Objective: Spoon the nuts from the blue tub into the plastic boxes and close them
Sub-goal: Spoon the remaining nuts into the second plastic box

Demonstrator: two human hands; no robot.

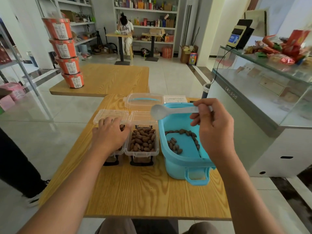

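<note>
The blue tub (pixel 170 159) stands open at the right of the wooden table, with a thin scatter of brown nuts (pixel 175 146) on its bottom. My right hand (pixel 214 130) grips the handle of a white plastic spoon (pixel 158 112), whose empty bowl hovers over the tub's far left corner. Two clear plastic boxes sit left of the tub with lids hinged back. The right box (pixel 142 153) is full of nuts. My left hand (pixel 109 134) lies over the left box (pixel 118 153), fingers spread across its top, hiding most of its contents.
A clear lid with a blue handle (pixel 143 101) lies behind the boxes. A second wooden table (pixel 109 78) beyond carries a stack of orange tubs (pixel 67 54). A glass display counter (pixel 263 92) stands to the right. A person's leg (pixel 16 166) is at the left.
</note>
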